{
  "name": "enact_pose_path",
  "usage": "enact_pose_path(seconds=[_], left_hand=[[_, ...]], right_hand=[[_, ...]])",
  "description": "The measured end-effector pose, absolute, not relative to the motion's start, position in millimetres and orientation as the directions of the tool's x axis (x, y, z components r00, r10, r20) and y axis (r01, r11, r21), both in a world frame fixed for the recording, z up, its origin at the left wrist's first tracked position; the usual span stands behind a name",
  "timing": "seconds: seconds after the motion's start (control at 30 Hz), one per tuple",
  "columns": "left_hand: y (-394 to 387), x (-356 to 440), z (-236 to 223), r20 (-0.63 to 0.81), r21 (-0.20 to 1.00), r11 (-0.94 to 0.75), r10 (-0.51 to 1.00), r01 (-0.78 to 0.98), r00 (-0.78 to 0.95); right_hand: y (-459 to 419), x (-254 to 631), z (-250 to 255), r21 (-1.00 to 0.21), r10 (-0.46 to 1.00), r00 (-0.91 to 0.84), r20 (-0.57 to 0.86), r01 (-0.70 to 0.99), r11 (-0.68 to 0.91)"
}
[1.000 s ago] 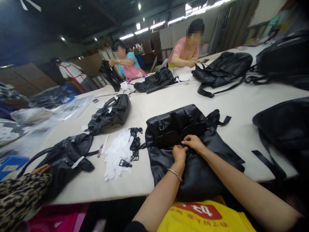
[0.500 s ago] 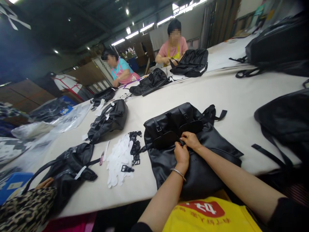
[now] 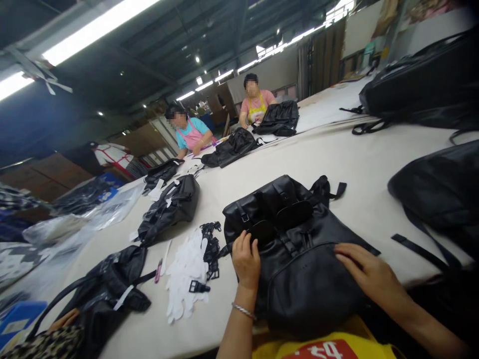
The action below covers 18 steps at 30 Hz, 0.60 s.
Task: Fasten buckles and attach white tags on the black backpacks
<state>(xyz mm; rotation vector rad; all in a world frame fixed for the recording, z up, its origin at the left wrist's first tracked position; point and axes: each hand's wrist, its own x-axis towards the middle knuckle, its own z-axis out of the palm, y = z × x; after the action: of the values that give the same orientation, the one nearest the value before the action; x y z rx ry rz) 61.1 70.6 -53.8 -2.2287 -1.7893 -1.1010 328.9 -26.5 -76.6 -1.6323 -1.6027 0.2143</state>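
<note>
A black leather-look backpack lies on the table in front of me, its top away from me. Two buckled straps cross its upper part above two rounded flaps, and a short buckled strap sits at the middle below them. My left hand, with a twisted silver bracelet at the wrist, rests at the bag's left edge with its fingers raised and a little apart. On the right side of the bag lies my right hand, fingers stretched out and thumb hidden. Neither hand grips anything that I can see.
Left of the bag lie white paper strips, black buckle straps and a pink-handled cutter. More black bags surround it, including one under a co-worker's hand. Two people work across the table.
Both hands have left the short strap at the bag's middle and moved apart, one to each side. The strap now shows lying across the bag. My view has tilted upward.
</note>
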Motion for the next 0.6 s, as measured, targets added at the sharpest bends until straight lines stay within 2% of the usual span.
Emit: enact_pose_path(seconds=[0.07,0.13,0.23,0.4,0.6], left_hand=[[82.6,58.8,-45.6,0.620,0.211,-0.360,0.768,0.909,0.161],[98.5,63.1,-44.0,0.595,0.081,-0.355,0.767,0.931,0.241],[124.4,70.0,-55.8,0.526,-0.038,-0.325,0.797,0.945,0.296],[145.8,67.0,-70.4,0.490,-0.098,-0.318,0.809,0.943,0.324],[135.4,89.4,-36.5,0.627,-0.090,-0.355,0.706,0.931,0.330]], right_hand=[[-48.4,332.6,-94.2,-0.613,0.861,0.213,0.461,0.778,0.136],[-60.0,329.4,-105.6,-0.560,0.825,0.189,0.532,0.810,0.175],[-62.6,320.1,-112.5,-0.477,0.789,0.114,0.604,0.845,0.243],[-54.6,316.1,-126.3,-0.420,0.803,0.028,0.596,0.863,0.281],[-47.2,318.3,-145.0,-0.387,0.818,0.011,0.576,0.884,0.261]])
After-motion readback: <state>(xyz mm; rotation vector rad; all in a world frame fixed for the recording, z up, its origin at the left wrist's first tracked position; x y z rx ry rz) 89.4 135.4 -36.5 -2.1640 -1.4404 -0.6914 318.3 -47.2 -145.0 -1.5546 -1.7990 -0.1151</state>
